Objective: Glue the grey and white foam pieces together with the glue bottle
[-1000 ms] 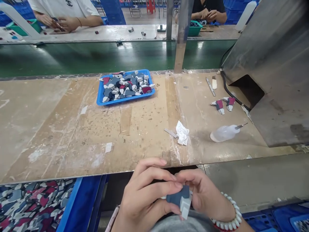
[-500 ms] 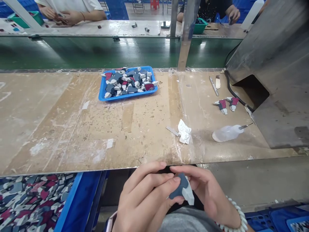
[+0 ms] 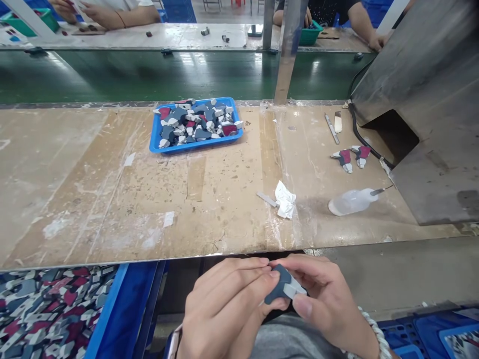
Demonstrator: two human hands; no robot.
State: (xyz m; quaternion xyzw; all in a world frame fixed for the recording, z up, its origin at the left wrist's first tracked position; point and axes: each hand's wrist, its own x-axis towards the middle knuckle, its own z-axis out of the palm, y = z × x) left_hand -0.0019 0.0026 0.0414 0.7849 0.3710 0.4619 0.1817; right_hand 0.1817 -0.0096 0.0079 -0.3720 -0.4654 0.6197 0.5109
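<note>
Fingers of your left hand and right hand pinch one grey-blue foam piece, bottom centre of the frame, below the tabletop edge. Risk: held over your lap, a loosened pinch probably drops it out of sight.

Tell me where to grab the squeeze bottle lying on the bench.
Probably grip the squeeze bottle around its wide translucent body, coming from above: it lies on its side on the bench, with the thin metal nozzle pointing right toward the metal housing.
</note>
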